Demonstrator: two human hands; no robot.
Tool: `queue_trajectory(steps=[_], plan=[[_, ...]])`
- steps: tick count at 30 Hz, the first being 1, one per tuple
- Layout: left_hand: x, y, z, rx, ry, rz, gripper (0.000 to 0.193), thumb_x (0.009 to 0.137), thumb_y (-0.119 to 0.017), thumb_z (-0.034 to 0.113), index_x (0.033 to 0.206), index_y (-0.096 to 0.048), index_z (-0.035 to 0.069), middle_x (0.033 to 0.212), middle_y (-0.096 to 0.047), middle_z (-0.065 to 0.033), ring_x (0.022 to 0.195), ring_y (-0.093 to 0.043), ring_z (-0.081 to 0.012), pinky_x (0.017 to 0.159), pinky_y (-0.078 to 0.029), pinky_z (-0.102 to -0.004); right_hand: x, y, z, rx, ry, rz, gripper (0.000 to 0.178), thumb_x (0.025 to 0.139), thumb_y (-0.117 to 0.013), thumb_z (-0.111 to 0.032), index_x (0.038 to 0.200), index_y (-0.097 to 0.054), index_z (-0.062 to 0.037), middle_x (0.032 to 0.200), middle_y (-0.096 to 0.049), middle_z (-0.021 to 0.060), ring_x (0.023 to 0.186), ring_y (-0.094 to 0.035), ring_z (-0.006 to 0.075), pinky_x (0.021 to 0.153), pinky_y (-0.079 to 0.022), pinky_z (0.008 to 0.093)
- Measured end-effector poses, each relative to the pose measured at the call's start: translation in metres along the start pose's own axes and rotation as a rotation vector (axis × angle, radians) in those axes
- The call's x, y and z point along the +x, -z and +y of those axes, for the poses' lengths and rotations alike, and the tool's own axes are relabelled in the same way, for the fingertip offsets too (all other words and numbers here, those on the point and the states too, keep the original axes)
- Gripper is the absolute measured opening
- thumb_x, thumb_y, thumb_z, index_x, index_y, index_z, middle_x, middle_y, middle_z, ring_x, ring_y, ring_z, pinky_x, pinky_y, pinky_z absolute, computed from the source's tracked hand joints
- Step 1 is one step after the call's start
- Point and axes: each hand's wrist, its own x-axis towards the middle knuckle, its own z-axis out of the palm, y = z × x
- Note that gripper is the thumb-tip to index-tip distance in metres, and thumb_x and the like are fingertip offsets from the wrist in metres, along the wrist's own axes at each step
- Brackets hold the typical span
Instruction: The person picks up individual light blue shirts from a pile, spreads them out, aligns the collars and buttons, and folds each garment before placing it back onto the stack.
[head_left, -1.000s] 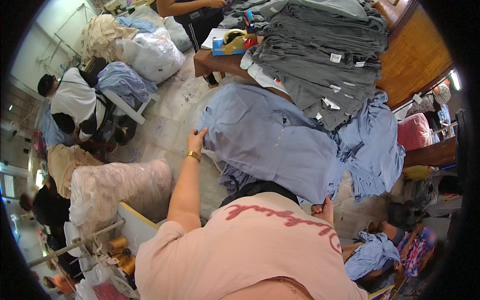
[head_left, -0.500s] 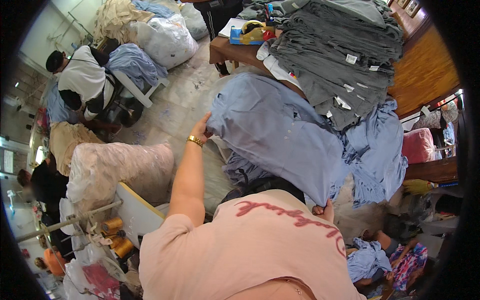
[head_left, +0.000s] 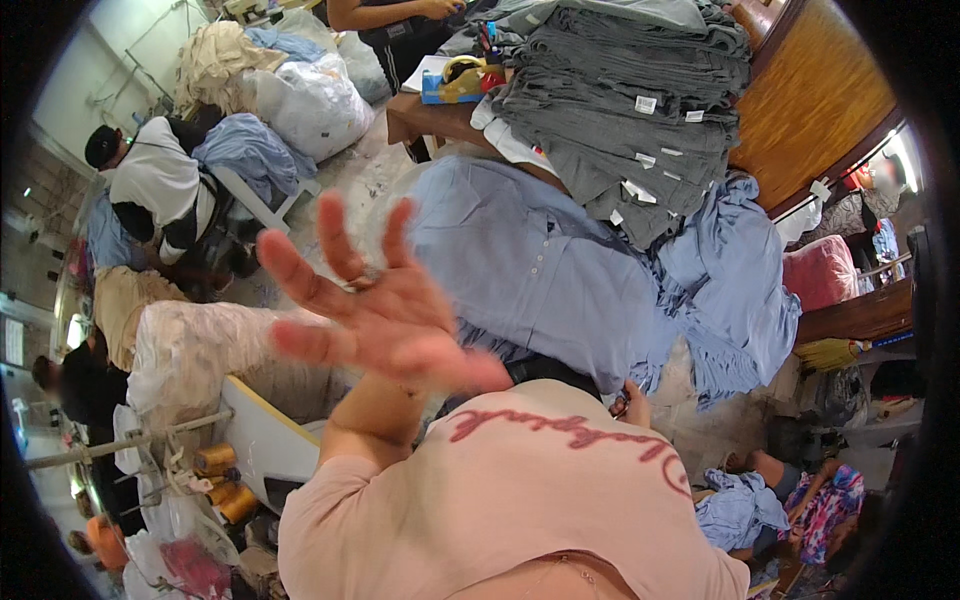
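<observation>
Blue garment [head_left: 590,300]: could slip, we judge, with left side unheld.
Left grip [head_left: 392,318]: spread, empty.
Right grip [head_left: 632,405]: by garment's edge; closure we cannot tell.

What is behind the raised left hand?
Beyond the left hand, the blue garment, pale floor and a plastic-wrapped bundle partly show; whatever the hand directly covers cannot be seen.

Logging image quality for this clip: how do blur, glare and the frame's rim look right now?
Head view: the raised left hand looks soft, while the blue garment behind it is clearer; head view: a bright light glares near the right rim; head view: the round fisheye image leaves black corners.
</observation>
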Motion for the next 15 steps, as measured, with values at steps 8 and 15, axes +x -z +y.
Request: queue_trajectory(steps=[8,15], plan=[[0.050,-0.035,0.012,-0.087,-0.394,0.223,0.083,0.070,-0.044,0.066,0.135,-0.010,0.028,0.142,-0.009,-0.0044,0.129,-0.012,-0.0299,0.099,-0.022,-0.0531,0.005,-0.011,-0.018,0.249,-0.116,-0.127,0.017,0.081,-0.052,-0.020,0.069,-0.045,-0.0120,0.053,-0.039,0.0008,0.041,-0.035,0.0130,0.040,-0.029,0.0269],[-0.110,0.187,-0.158,0.228,1.485,0.587,0.050,0.086,-0.043,0.030,0.125,-0.033,-0.001,0.131,-0.031,-0.0120,0.121,-0.030,-0.0217,0.099,-0.021,-0.0350,-0.019,-0.034,0.000,0.468,-0.203,-0.136,0.017,0.081,-0.054,-0.026,0.070,-0.045,-0.0155,0.054,-0.040,-0.0004,0.039,-0.031,0.0121,0.039,-0.027,0.0255]])
